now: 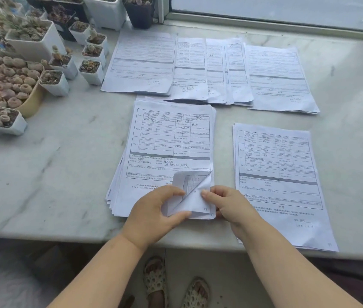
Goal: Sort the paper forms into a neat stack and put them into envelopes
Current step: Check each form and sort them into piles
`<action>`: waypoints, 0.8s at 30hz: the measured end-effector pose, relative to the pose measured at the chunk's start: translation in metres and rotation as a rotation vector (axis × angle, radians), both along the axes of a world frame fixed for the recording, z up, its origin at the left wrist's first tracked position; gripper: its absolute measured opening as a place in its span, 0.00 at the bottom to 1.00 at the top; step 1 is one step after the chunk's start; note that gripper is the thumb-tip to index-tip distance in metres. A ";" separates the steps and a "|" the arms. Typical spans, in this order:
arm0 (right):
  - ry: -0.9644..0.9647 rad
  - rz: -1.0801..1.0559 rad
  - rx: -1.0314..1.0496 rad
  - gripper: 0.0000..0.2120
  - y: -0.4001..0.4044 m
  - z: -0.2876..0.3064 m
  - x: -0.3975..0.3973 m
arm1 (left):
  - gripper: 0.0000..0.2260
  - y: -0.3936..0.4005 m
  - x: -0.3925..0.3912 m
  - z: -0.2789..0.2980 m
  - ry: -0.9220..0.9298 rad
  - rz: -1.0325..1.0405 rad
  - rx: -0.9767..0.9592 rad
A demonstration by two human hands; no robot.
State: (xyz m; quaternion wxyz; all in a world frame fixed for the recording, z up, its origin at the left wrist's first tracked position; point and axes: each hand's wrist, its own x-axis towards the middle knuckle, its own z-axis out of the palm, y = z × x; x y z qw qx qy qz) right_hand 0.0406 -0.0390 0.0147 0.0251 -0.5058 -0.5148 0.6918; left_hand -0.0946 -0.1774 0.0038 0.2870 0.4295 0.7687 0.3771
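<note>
Both hands at frame bottom-centre: left hand (154, 210) and right hand (227, 204) grip the top sheet's curled corner (192, 190) of the centre stack (167, 147), long axis running up-frame; either pulls.

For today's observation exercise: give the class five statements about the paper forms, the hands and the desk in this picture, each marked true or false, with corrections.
1. Both hands are on the middle stack of forms. True: left hand, right hand.
2. The stack's near right corner is folded up. True.
3. An envelope lies beside the right pile. False: none is visible.
4. Potted succulents stand on the right. False: they stand on the left.
5. Forms lie fanned out in a back row. True.
</note>
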 end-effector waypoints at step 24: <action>0.033 0.020 0.274 0.15 -0.002 -0.007 0.010 | 0.14 0.004 0.000 -0.002 -0.036 0.091 -0.027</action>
